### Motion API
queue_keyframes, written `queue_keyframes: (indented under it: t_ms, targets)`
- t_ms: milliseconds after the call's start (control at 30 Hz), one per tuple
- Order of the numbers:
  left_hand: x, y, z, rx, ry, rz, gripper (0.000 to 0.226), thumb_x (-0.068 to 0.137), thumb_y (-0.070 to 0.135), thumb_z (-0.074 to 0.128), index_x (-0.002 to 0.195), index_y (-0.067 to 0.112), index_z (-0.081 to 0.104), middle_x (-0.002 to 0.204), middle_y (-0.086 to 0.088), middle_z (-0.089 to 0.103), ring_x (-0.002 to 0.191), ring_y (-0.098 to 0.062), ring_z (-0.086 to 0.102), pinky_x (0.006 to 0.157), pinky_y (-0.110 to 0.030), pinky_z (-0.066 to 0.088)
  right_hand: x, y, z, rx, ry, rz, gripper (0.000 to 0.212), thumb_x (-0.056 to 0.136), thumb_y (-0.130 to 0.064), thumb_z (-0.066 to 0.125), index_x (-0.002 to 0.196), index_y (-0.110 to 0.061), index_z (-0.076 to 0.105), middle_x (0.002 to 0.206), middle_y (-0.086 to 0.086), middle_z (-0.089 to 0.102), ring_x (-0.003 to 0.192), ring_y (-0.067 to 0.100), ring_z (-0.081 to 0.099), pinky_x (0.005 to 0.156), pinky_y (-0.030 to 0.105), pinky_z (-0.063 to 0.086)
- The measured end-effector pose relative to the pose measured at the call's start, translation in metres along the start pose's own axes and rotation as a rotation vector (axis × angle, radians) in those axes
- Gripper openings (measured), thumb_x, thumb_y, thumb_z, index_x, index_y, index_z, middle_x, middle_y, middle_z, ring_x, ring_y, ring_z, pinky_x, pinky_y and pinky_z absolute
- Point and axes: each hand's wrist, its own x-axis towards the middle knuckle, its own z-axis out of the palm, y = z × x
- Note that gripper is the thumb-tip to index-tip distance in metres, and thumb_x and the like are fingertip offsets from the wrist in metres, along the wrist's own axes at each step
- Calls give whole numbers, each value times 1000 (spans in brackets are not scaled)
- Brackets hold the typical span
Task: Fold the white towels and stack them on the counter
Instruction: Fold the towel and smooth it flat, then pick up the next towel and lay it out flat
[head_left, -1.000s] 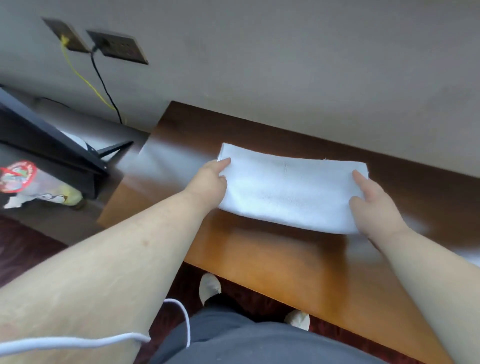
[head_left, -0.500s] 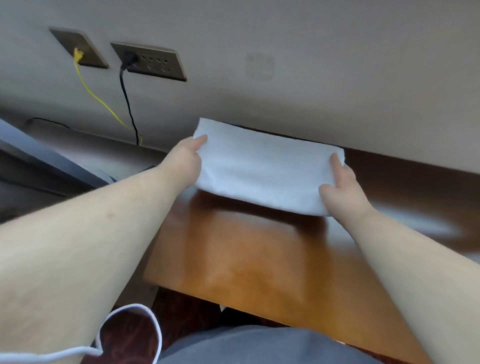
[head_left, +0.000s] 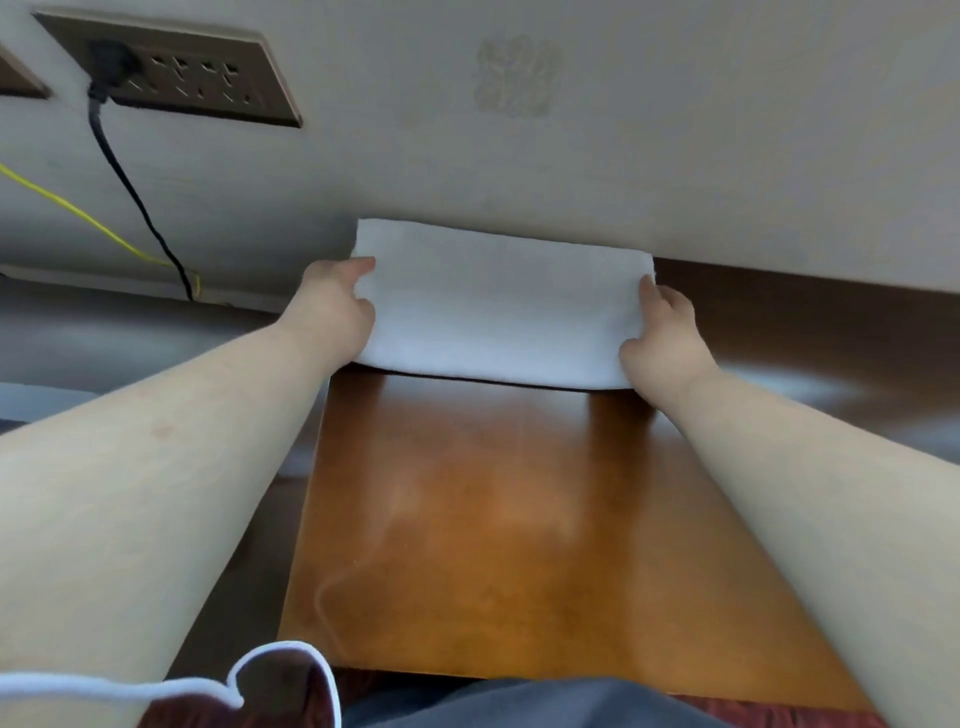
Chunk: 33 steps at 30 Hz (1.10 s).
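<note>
Left hand and right hand grasp the folded towel by its ends at the bench's 12 o'clock edge; lower it flat, square to the wall, then release.

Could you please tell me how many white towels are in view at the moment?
1: a folded white towel at the far edge of the wooden counter, against the wall, gripped by the left hand and right hand.

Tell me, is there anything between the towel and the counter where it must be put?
Nothing visible. The left hand and right hand hold the ends of the folded towel at the back of the counter, by the wall.
</note>
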Motion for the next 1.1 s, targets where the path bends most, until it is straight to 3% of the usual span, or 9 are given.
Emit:
queue_keyframes:
  t_ms: [67,200,300,367,467,667,867,1000,1100]
  targets:
    - [-4,-2,1,17,25,-35,55,95,5,43,147,20,43,149,-15,29,108,-32,54,90,-21,36,-1,-1,0,-21,28,15,77,86,-4,44,157,-23,22,157,6,17,134,33,38,104,27,35]
    - [-15,-5,6,-12,26,-62,56,96,2,42,149,19,39,150,-13,25,117,-33,49,97,-24,34,-10,0,6,-30,52,40,69,89,-6,43,155,-21,28,157,7,19,135,32,37,99,23,30]
    - [-20,-3,7,226,118,0,57,96,13,47,150,23,35,154,-11,24,131,-37,33,107,-39,30,-17,-5,6,-144,95,95,73,88,-12,47,156,-23,24,161,5,13,140,33,28,108,36,31]
    - [-23,4,12,380,164,150,58,95,18,50,150,26,35,158,-11,23,136,-39,28,109,-47,28,-21,-16,9,-327,144,32,78,86,-19,52,157,-24,20,164,4,8,143,33,20,111,44,28]
    - [-25,22,33,505,49,441,57,97,28,47,151,30,31,160,-12,19,144,-37,20,114,-50,22,-21,-41,27,-440,77,-259,74,91,-35,51,157,-25,19,166,5,6,150,29,9,118,47,16]
    - [-19,4,50,651,-57,259,75,90,69,17,154,36,-2,164,-3,-9,149,-29,-10,118,-52,-2,-2,-21,46,-562,-74,-229,76,94,-68,21,157,-34,-3,166,-1,-13,152,23,-15,121,51,-6]
    - [-22,7,50,720,-63,244,74,91,67,11,155,33,-5,163,-5,-11,149,-30,-11,118,-54,-3,-4,-13,48,-580,-51,-259,81,90,-74,13,157,-34,-6,166,-3,-14,151,21,-16,121,53,-7]
    - [-39,46,40,726,-116,257,71,96,55,32,156,27,5,164,-11,-3,149,-33,-6,119,-53,0,-21,-28,18,-480,-119,-197,81,92,-71,28,158,-31,5,167,0,-3,153,23,-9,121,55,-2]
    - [-64,103,31,607,-119,422,68,95,50,44,154,24,22,163,-13,12,149,-32,9,120,-49,11,-49,-29,-30,-353,32,-193,78,92,-69,36,157,-29,20,167,2,8,153,22,-1,120,56,2]
